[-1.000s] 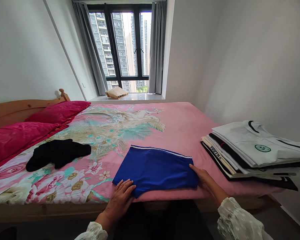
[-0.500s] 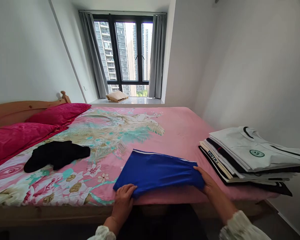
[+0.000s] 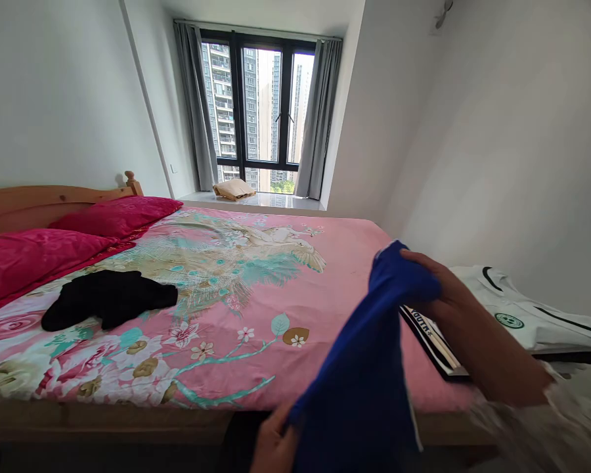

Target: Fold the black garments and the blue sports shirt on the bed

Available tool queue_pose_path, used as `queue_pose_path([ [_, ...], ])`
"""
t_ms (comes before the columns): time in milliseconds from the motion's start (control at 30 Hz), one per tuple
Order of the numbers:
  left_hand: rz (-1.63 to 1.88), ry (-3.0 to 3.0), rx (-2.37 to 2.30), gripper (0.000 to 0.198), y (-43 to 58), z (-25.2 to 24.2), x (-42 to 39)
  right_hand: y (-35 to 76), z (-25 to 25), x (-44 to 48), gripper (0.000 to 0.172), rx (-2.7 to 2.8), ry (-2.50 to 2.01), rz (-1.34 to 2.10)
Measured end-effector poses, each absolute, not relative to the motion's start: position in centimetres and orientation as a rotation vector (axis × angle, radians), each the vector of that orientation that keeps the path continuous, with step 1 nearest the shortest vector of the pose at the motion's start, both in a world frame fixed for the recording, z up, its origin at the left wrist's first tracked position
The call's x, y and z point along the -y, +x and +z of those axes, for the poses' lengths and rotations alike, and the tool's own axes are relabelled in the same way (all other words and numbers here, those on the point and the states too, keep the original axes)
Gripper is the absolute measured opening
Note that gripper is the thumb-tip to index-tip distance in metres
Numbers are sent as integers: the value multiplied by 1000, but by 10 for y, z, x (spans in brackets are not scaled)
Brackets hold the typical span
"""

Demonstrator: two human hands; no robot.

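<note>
A folded blue garment (image 3: 364,368) is lifted off the bed and hangs tilted between my hands. My right hand (image 3: 431,289) is closed on its upper end, just left of the stack of folded clothes (image 3: 526,322). At the bottom of the view my left hand (image 3: 270,447) grips the garment's lower end, partly hidden by the cloth. The stack, topped by a white shirt with a green badge, sits on the bed's right corner.
The bed has a pink floral sheet (image 3: 226,315). A black garment (image 3: 103,299) lies on its left part, near two magenta pillows (image 3: 54,240). A window with grey curtains (image 3: 256,112) is at the far end, a beige bundle (image 3: 234,189) on its sill. White wall to the right.
The blue garment lay flat on the bed with both hands at its near corners; now both hands have lifted it and carried it right, toward the stack of clothes.
</note>
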State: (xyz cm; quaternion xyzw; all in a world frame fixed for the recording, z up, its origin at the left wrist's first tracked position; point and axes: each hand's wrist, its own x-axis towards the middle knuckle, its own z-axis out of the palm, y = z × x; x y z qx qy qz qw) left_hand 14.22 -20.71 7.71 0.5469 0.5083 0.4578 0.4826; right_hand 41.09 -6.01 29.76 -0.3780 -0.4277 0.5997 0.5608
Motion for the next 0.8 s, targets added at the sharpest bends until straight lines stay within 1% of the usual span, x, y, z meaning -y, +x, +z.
queue_pose_path([
  [67,1238,1392,-1474,45,91,105,198,382,310,45,11,989,-869,1513],
  [167,1375,1636,-1869,39,14,154,187,354,322,25,15,985,-780,1629],
  [233,1390,1843,-2058,36,-22,179,180,345,317,12,18,1003,-736,1687],
  [300,1352,2103,-2143,36,-41,185,174,341,295,-2,22,1006,-791,1736],
  [367,1240,2360,-2171,35,-43,170,168,341,255,-15,26,999,-955,1742],
  [433,1003,2520,-2222,34,-33,135,164,346,204,-23,28,978,-1150,1719],
  [500,680,2566,-2272,40,-15,91,164,355,151,-24,27,947,-1282,1694],
  [567,450,2576,-2257,48,6,51,168,368,104,-19,24,923,-1407,1629],
  [633,366,2604,-2191,54,23,24,174,383,69,-12,21,914,-1493,1540],
  [733,357,2649,-2074,58,39,12,182,408,40,-3,23,935,-1553,1402],
  [800,364,2665,-1998,50,43,17,184,426,30,2,28,975,-1576,1307],
])
